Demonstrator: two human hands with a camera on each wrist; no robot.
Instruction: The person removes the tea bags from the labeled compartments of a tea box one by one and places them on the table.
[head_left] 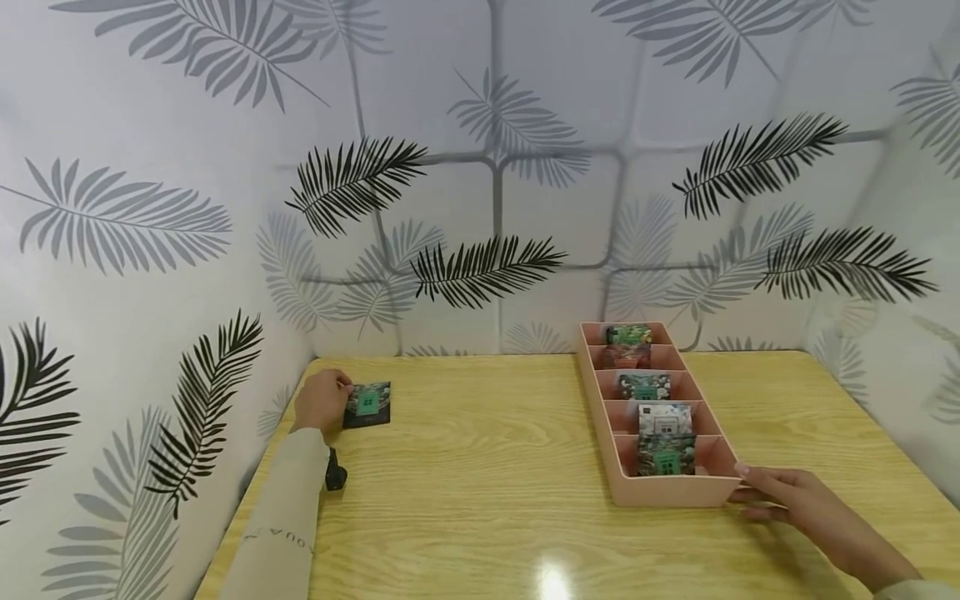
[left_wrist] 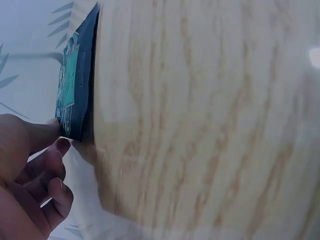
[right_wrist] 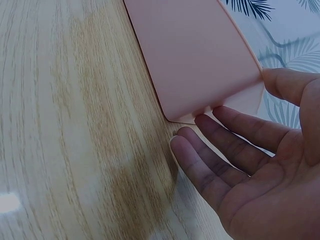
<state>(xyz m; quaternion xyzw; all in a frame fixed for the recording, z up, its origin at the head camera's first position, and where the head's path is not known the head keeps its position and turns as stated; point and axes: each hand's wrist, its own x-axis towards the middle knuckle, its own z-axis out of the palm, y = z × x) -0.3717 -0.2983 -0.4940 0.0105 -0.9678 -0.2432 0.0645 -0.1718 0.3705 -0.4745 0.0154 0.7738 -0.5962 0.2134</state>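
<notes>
On the left of the table my left hand [head_left: 321,402] pinches the near edge of a dark square sachet [head_left: 367,403] with a green label. In the left wrist view, thumb and forefinger hold a corner of this sachet [left_wrist: 75,82], which is tilted just above or against the wood; the other fingers curl loosely. To the right stands a long pink divided box [head_left: 671,492]. Its near right corner is between the thumb and fingers of my right hand [head_left: 813,508]. The right wrist view has the thumb at the rim and fingertips against the box's wall [right_wrist: 200,55].
One row of compartments in the box holds more sachets, among them a white one [head_left: 664,418], a dark green one [head_left: 666,455] and a red one [head_left: 627,357]. A wall with leaf-patterned covering [head_left: 450,208] borders the wooden table [head_left: 480,467] behind and at the left.
</notes>
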